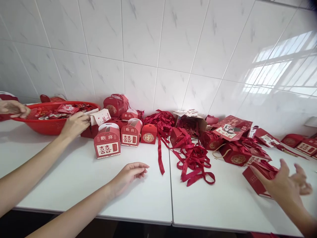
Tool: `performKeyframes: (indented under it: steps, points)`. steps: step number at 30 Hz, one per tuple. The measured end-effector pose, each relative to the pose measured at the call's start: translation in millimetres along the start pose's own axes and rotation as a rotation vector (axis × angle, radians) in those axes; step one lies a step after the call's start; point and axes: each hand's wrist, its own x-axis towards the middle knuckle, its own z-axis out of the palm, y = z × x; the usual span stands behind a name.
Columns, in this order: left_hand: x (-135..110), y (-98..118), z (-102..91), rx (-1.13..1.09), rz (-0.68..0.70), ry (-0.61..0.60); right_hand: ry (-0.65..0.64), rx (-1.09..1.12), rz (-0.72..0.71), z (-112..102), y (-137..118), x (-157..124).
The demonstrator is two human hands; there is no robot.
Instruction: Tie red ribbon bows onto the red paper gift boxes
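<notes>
Over the white table (138, 198) my left hand (132, 172) hangs with loosely bent fingers, nothing in it. The nearest things to it are small red gift boxes with gold and white panels, one (107, 141) at the front and another (130, 135) beside it. My right hand (284, 185), slightly blurred, has thumb and fingers spread. It overlaps a red gift box (255, 180) with a ribbon on top, the thumb over the box's side; whether it touches is unclear. Loose dark red ribbons (195, 160) lie tangled between my hands.
At left, a co-worker's hand (76, 124) is at a box with a white flap (101, 116); another hand (15, 108) is by a red plastic basket (49, 125) of wrapped sweets. Ribboned boxes (237, 155) crowd the right back, below a tiled wall (141, 39). A seam crosses the tabletop.
</notes>
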Motion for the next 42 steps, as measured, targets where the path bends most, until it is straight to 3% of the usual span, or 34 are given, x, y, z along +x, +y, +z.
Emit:
performKeyframes:
  steps: [2, 3, 4, 6, 10, 13, 18, 21, 25, 27, 30, 34, 38, 42]
  points:
    - [-1, 1, 0.5, -0.005, 0.006, 0.001, 0.022, 0.14, -0.155, 10, -46, -7]
    - [-2, 2, 0.6, -0.003, 0.012, 0.002, -0.043, 0.244, -0.257, 16, -73, -10]
    - [-2, 3, 0.6, 0.0, 0.019, 0.004, -0.193, 0.331, -0.333, 24, -102, -12]
    - [-3, 3, 0.1, 0.003, 0.032, 0.0, -0.39, 0.448, -0.361, 42, -160, -18]
    - [-4, 2, -1.4, -0.02, 0.04, -0.01, -0.702, 0.324, -0.186, 80, -248, -27]
    - [-4, 2, -2.1, -0.047, 0.041, -0.011, -0.761, 0.323, -0.126, 97, -278, -27]
    - [-6, 2, -1.9, -0.006, 0.067, -0.031, -0.676, 0.441, -0.137, 93, -282, -19]
    - [-7, 0, -0.9, 0.1, 0.13, -0.023, -0.601, 0.631, -0.281, 72, -274, -23]
    - [-14, -6, 5.6, 0.427, 0.431, 0.181, -0.649, 0.906, -0.6, 30, -265, -49]
    - [-21, -8, 12.8, 0.604, 0.616, 0.27, -0.742, 0.913, -0.656, 9, -262, -71]
    - [-34, -11, 27.9, 0.717, 0.718, 0.271, -0.909, 0.901, -0.63, -13, -257, -105]
    - [-44, -17, 45.4, 0.648, 0.602, 0.258, -1.111, 0.955, -0.609, -19, -251, -134]
    - [-45, -18, 51.6, 0.606, 0.557, 0.253, -1.151, 1.033, -0.5, -19, -253, -137]
    - [-48, -12, 46.3, 0.614, 0.516, 0.134, -1.208, 1.081, -0.323, -25, -260, -126]
